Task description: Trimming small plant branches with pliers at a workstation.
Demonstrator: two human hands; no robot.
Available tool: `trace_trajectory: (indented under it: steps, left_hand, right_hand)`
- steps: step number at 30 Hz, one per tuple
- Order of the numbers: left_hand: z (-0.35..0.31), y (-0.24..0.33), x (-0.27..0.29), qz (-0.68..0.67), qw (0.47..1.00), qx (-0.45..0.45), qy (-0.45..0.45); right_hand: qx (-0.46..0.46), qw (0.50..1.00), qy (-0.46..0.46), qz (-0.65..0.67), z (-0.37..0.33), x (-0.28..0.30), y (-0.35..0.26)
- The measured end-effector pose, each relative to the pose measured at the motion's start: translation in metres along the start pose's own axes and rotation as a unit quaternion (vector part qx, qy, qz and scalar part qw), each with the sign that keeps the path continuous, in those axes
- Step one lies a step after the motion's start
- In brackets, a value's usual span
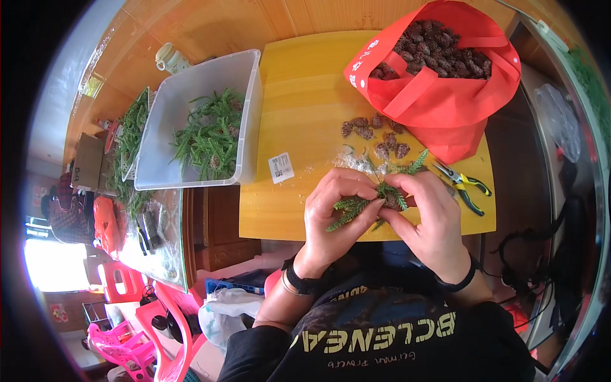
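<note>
Just above the table's near edge, both my hands grip one artificial pine sprig [349,209] with green needles. My left hand [334,213] pinches it between thumb and fingertips. My right hand [429,207] closes on its other side, around a brown pine cone [396,198] set among the needles, partly hidden by the fingers. Beyond my hands, several loose pine cones [364,132] with whitish tips lie on the yellow table [305,83]. Pliers [468,184] with yellow and black handles rest to the right of my right hand.
A red bag [439,108] full of pine cones stands at the far right. On the left, a clear plastic bin [251,114] holds green sprigs. A white label [280,167] and white crumbs lie between them. More sprigs [132,134] sit left of the bin; pink chairs [168,331] stand at lower left.
</note>
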State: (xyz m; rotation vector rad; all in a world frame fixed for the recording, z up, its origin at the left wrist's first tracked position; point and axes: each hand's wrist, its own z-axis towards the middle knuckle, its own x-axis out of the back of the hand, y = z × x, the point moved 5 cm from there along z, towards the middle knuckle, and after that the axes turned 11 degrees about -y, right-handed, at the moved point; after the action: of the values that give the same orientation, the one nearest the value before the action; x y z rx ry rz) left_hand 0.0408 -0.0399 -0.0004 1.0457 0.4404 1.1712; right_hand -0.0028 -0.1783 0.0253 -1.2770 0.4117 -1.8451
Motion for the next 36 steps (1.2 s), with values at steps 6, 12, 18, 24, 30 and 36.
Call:
trace_trajectory:
  steps: [6, 12, 18, 24, 30, 36]
  left_hand:
    - [-0.006, -0.012, -0.005, -0.106, 0.994, 0.029, -0.019]
    - [-0.008, -0.013, -0.01, -0.137, 0.986, 0.091, -0.015]
    - [-0.008, -0.005, -0.01, -0.064, 0.997, 0.046, -0.004]
    - [-0.007, 0.007, -0.005, 0.043, 0.999, -0.03, 0.007]
    - [-0.005, 0.013, -0.005, 0.055, 0.997, -0.054, 0.007]
    - [-0.004, 0.017, -0.004, 0.056, 0.996, -0.071, -0.013]
  right_hand:
    - [-0.011, 1.0, -0.021, -0.004, 0.0, -0.002, 0.004]
    - [-0.011, 1.0, -0.018, 0.0, 0.0, -0.002, 0.005]
    - [0.002, 1.0, -0.018, 0.007, 0.0, -0.001, 0.003]
    - [-0.015, 0.993, -0.1, -0.059, 0.004, 0.008, -0.006]
    - [0.096, 0.987, -0.021, -0.128, 0.018, 0.03, -0.018]
    - [0.066, 0.995, -0.068, 0.028, 0.021, 0.025, -0.008]
